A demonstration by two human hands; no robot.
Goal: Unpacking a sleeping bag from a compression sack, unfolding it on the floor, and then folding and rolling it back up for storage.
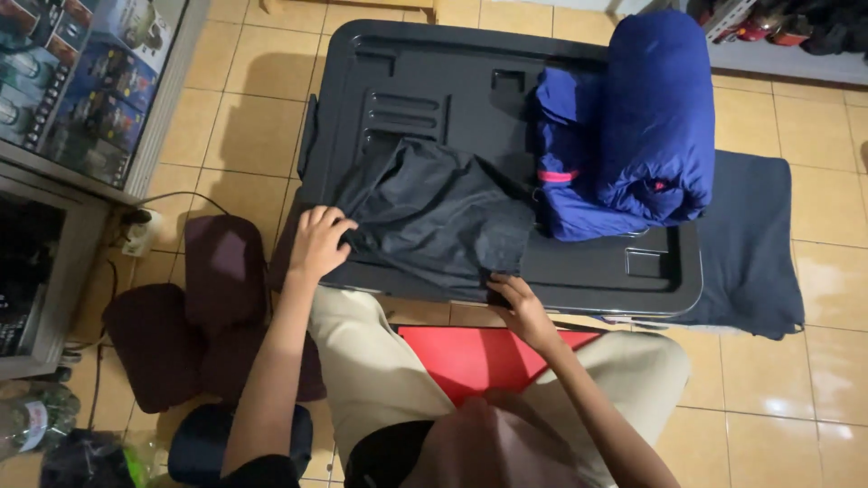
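Left hand [318, 239], right hand [520, 307] each closed, pinching dark shirt [434, 212] edges, spreading it flat on black bin lid [425, 81]; blue rolled blanket [655, 117] beside.

Your left hand [318, 240] and right hand [520, 309] pinch a dark garment [434, 212] on the black bin lid [425, 90], mid-frame.

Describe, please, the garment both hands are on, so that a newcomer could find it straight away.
Start at the large black plastic lid lying flat over the tiled floor. On its near left part lies a crumpled dark grey garment, with the left hand on its left edge and the right hand at its near edge. Unlike the bright blue rolled clothes beside it, it is dull, loose and unrolled.
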